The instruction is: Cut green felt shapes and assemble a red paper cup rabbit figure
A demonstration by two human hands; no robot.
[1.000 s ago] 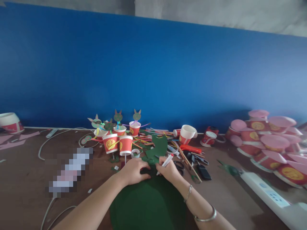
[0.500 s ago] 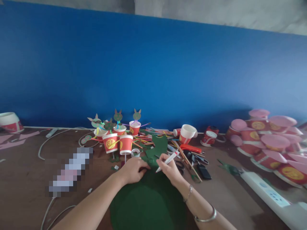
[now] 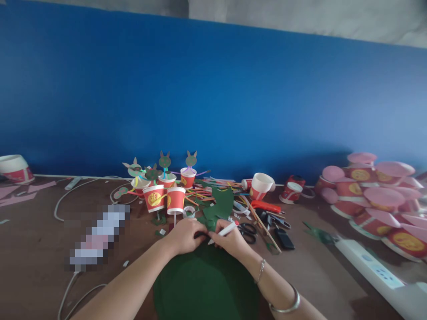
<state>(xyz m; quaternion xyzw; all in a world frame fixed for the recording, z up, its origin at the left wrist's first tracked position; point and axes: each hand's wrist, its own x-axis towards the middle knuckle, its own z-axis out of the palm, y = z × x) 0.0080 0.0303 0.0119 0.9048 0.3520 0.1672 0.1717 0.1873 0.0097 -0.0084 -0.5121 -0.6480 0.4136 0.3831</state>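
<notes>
A large dark green felt sheet (image 3: 207, 284) lies on the brown table (image 3: 33, 262) in front of me. My left hand (image 3: 184, 236) presses down on its far edge, fingers curled over a small dark piece I cannot make out. My right hand (image 3: 230, 240) is closed round a white marker pen (image 3: 223, 232), whose tip touches the felt right beside my left fingers. A bracelet and a bangle sit on my right wrist. Green felt offcuts (image 3: 218, 205) lie just beyond both hands.
Red paper cups with green rabbit heads on sticks (image 3: 166, 189) stand behind the hands. Black scissors (image 3: 248, 232), an orange knife (image 3: 265, 206), straws and more cups (image 3: 261, 186) lie at right. Pink-topped cups (image 3: 373, 200) and a white power strip (image 3: 370, 266) fill the far right. Cables run left.
My right hand has lowered the marker from a raised tilt down to the felt and moved left toward my left hand. The left hand has stayed put.
</notes>
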